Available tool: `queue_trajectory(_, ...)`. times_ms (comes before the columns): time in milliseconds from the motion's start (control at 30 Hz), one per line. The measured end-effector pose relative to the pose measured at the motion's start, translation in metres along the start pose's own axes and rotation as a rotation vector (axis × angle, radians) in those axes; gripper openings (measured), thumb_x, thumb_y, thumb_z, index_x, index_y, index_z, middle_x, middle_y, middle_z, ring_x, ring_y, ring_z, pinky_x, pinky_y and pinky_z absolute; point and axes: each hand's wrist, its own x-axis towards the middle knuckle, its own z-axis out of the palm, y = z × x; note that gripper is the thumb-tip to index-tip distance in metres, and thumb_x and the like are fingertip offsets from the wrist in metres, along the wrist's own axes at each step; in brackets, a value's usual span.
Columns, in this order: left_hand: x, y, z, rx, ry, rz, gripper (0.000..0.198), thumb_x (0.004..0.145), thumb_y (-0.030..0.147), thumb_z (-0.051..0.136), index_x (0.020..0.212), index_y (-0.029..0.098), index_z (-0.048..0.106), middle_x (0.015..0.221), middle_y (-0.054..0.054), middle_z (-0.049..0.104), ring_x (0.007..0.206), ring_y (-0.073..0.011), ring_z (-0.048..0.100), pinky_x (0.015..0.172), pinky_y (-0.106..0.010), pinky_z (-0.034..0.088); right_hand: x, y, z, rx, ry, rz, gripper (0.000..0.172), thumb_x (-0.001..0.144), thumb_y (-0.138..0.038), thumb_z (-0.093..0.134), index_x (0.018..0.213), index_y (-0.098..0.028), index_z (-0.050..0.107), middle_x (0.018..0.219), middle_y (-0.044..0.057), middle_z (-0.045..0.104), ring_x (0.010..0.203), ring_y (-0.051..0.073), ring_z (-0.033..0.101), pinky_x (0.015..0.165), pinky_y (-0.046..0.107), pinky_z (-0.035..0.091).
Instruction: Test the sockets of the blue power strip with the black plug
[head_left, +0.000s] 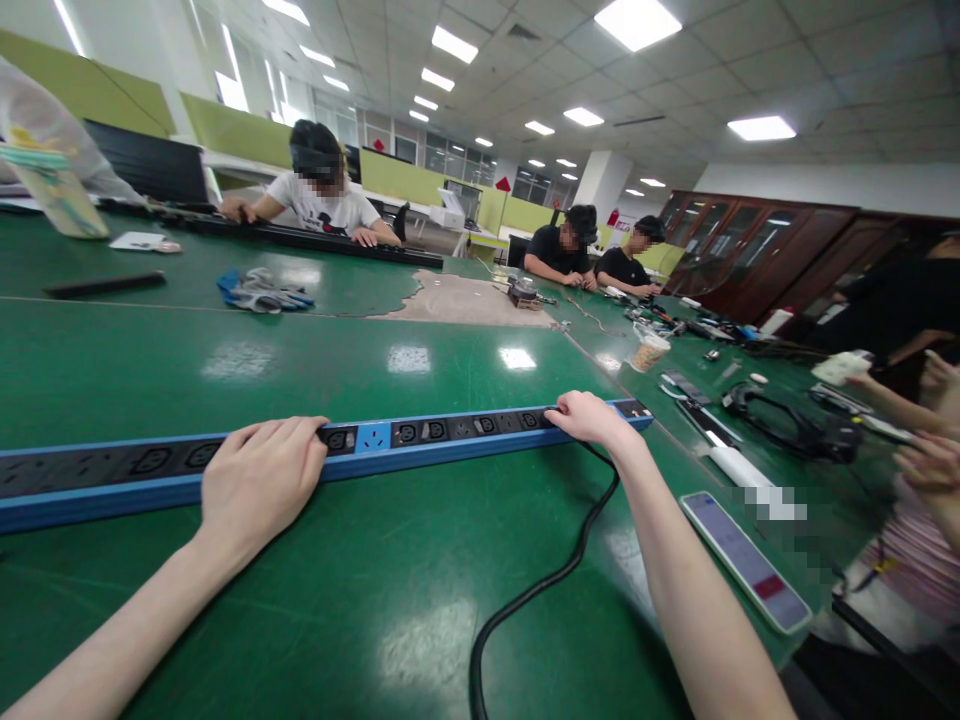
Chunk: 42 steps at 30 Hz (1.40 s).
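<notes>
A long blue power strip with a row of black sockets and one blue socket lies across the green table. My left hand is wrapped over the strip left of the blue socket, its fingers closed round the far edge. Near the right end, my right hand is closed on the strip, with bent fingertips at the sockets. A black cable comes out from under my right hand and curves toward me over the table. Whether those fingers also hold the cable's end is hidden.
Farther off lie work gloves, a dark bar and a worn patch. At right are a phone, a black cable bundle, a drink cup and a co-worker's hands. Across the table, another person holds a black strip.
</notes>
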Motion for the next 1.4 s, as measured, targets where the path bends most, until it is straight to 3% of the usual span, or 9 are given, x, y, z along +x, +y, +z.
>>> queue_trajectory(400,-0.001,-0.001,0.003,0.012,0.003,0.013,0.034,0.1,0.028,0.046,0.126,0.019,0.065,0.123,-0.012,0.073,0.117,-0.0316,0.064,0.106,-0.046,0.04,0.002,0.008,-0.002,0.044,0.016,0.014,0.044,0.097,-0.059,0.049,0.083,-0.024,0.071,0.086,0.008,0.076,0.083,0.025,0.07,0.067,0.029,0.04)
queue_trajectory(567,-0.001,-0.001,0.004,0.029,-0.002,0.002,0.035,0.101,0.03,0.045,0.127,0.019,0.065,0.122,-0.012,0.073,0.118,-0.0322,0.063,0.106,-0.046,0.04,0.005,0.016,-0.002,0.063,0.044,-0.06,0.045,0.096,-0.06,0.05,0.079,-0.023,0.07,0.084,0.006,0.074,0.078,0.022,0.066,0.065,0.028,0.037)
queue_trajectory(767,-0.002,-0.002,0.003,0.026,-0.012,0.004,0.038,0.1,0.032,0.043,0.128,0.019,0.065,0.124,-0.013,0.073,0.119,-0.0326,0.064,0.108,-0.046,0.039,-0.003,0.035,-0.02,0.227,0.142,-0.142,0.048,0.098,-0.061,0.049,0.08,-0.022,0.071,0.084,0.004,0.074,0.08,0.02,0.066,0.068,0.027,0.04)
queue_trajectory(867,-0.003,-0.002,0.004,0.025,-0.01,0.007,0.039,0.1,0.032,0.043,0.129,0.018,0.064,0.125,-0.014,0.073,0.12,-0.0329,0.064,0.108,-0.047,0.039,-0.012,0.054,-0.03,0.307,0.229,-0.072,0.05,0.097,-0.064,0.05,0.083,-0.022,0.073,0.084,0.006,0.075,0.081,0.021,0.067,0.07,0.027,0.044)
queue_trajectory(1033,-0.003,-0.002,0.004,0.023,0.001,-0.001,0.039,0.098,0.032,0.045,0.13,0.019,0.064,0.125,-0.014,0.073,0.12,-0.0325,0.064,0.107,-0.046,0.04,-0.021,0.089,-0.029,0.597,0.101,0.07,0.047,0.099,-0.06,0.052,0.096,-0.018,0.072,0.089,0.009,0.078,0.075,0.021,0.07,0.067,0.027,0.051)
queue_trajectory(1167,-0.003,-0.002,0.005,0.012,-0.008,-0.005,0.041,0.097,0.031,0.044,0.13,0.018,0.065,0.126,-0.015,0.073,0.122,-0.0325,0.064,0.108,-0.047,0.04,-0.021,0.112,-0.021,0.708,0.124,0.184,0.039,0.098,-0.053,0.056,0.102,-0.016,0.068,0.092,0.012,0.078,0.072,0.021,0.071,0.063,0.027,0.054)
queue_trajectory(1333,-0.003,-0.003,0.007,0.025,-0.017,-0.011,0.042,0.098,0.032,0.042,0.131,0.017,0.064,0.127,-0.015,0.072,0.122,-0.0328,0.063,0.108,-0.047,0.039,-0.024,0.124,-0.015,0.762,0.193,0.254,0.037,0.097,-0.042,0.058,0.124,-0.018,0.06,0.091,0.008,0.078,0.065,0.019,0.07,0.058,0.027,0.053)
queue_trajectory(1400,-0.003,-0.003,0.007,0.026,-0.03,-0.019,0.043,0.099,0.034,0.041,0.131,0.017,0.065,0.128,-0.016,0.072,0.122,-0.0337,0.063,0.107,-0.047,0.039,-0.026,0.124,-0.015,0.697,0.208,0.251,0.036,0.096,-0.039,0.06,0.124,-0.017,0.063,0.089,0.009,0.078,0.067,0.02,0.07,0.061,0.028,0.053)
